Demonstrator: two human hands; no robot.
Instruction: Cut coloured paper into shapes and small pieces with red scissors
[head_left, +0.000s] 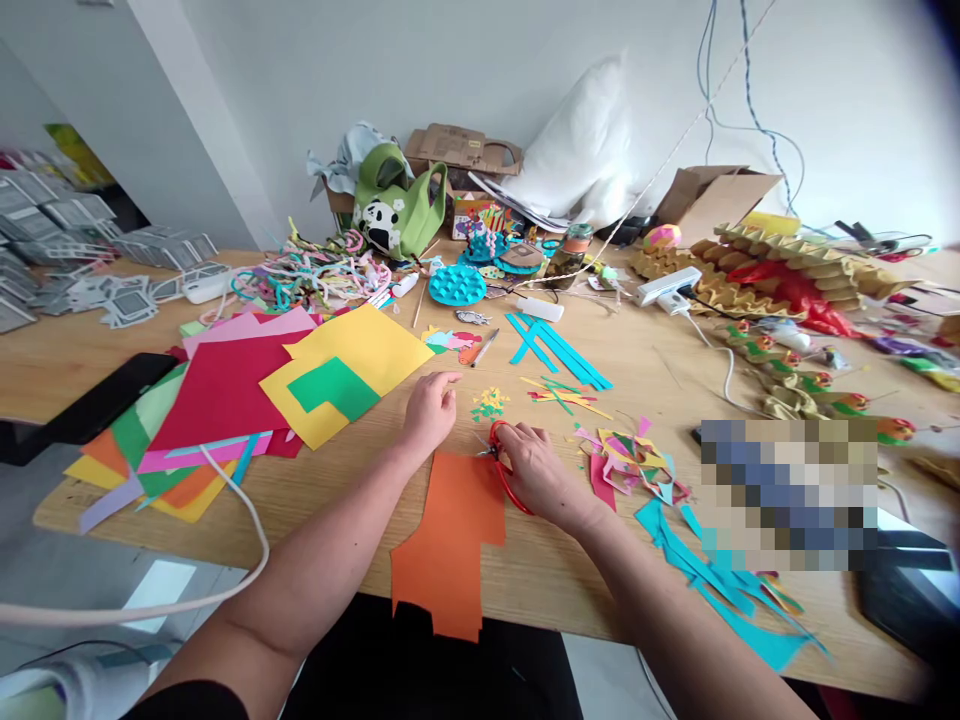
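Observation:
My right hand [534, 468] is closed round red-handled scissors [517, 498]. Their blades lie by the top edge of an orange sheet of paper [454, 520], which has cut-out corners and hangs over the table's front edge. To the left, my left hand [431, 412] is just above the tabletop with its index finger stretched out and the other fingers partly curled; I see nothing in it. Small yellow and green paper bits [490, 403] lie between and beyond the hands. Thin yellow and green strips [566, 396] are past my right hand.
Stacked coloured sheets [225, 385] cover the left side. Blue strips [559, 350] lie ahead; paper scraps [626, 460] and blue offcuts [701, 570] are on the right. A white cable [259, 520] loops over my left forearm. A green bag [401, 205] stands behind.

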